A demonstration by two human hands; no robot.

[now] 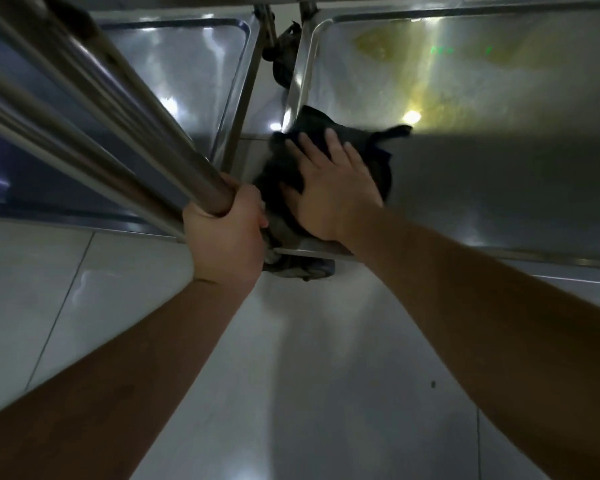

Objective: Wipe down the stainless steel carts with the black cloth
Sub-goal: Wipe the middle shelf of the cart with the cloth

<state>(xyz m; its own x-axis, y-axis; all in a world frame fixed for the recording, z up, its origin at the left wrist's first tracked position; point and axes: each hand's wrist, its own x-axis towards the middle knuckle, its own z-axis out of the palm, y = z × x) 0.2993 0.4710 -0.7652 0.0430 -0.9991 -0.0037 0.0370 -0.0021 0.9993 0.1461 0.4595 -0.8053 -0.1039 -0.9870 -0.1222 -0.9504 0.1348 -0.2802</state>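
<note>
Two stainless steel carts stand side by side below me. The right cart's lower shelf (482,161) has yellowish smears at its far end. A black cloth (357,140) lies bunched on that shelf's near left corner. My right hand (329,188) presses flat on the cloth, fingers spread. My left hand (222,233) is closed around a shiny upright post (125,109) of the left cart. The left cart's shelf (187,71) shows behind the post.
Pale tiled floor (291,375) fills the near half of the view. A dark caster wheel (302,268) sits under the right cart's near corner, another (281,57) shows between the carts farther back. A narrow gap separates the two carts.
</note>
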